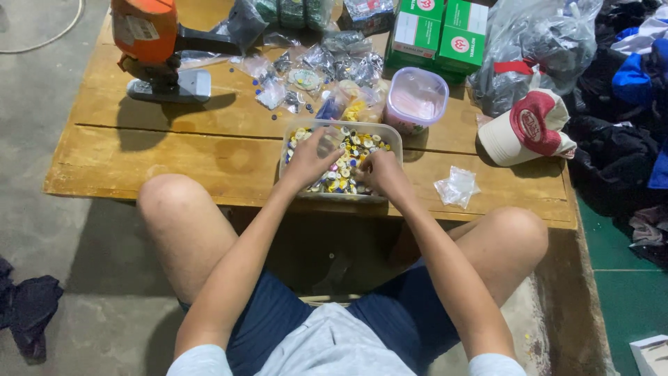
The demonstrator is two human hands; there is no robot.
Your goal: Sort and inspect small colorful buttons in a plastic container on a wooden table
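Observation:
A clear plastic tub [396, 136] full of several small round coloured pieces stands at the near edge of a low wooden table [174, 150]. My left hand [311, 161] reaches into the tub from the left, fingers bent over the pieces and seemingly pinching something small. My right hand [381, 171] rests inside the tub's near right part, fingers curled down among the pieces. What either hand grips is hidden by the fingers. My bare knees frame the table's front edge.
An orange machine on a grey base [154, 49] stands at the back left. Small clear bags [327, 59], a round lidded container [416, 97], green boxes [438, 31], a red-and-white cap [529, 129], an empty crumpled bag [456, 186] and piled dark clothes [619, 153] lie around.

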